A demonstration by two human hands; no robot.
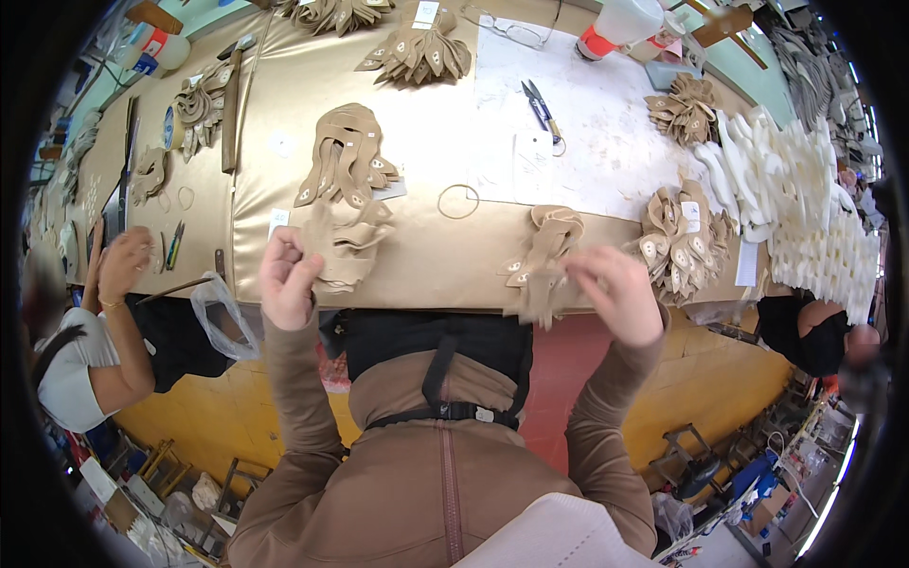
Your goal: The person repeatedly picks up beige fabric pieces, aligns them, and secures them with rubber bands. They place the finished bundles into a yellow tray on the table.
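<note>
My left hand (289, 279) is closed, thumb against fingers, on a bunch of tan cut-out strap pieces (348, 254) at the table's near edge. My right hand (615, 292) pinches a blurred tan strap piece (540, 298) that hangs over the edge. Just beyond it lies a small pile of the same straps (554, 232), with pale oval marks on their ends. A looped stack of tan straps (343, 151) rests beyond my left hand. Between the hands, farther back, lies a thin elastic band (458, 202).
Thread snips (541, 109) lie on a white sheet (592, 133), near eyeglasses (519, 31) and a white bottle (620, 26). More tan bundles (684, 246) and a heap of white curved pieces (786, 189) stand right. A hammer (232, 109) lies left. A co-worker (104, 341) sits at left.
</note>
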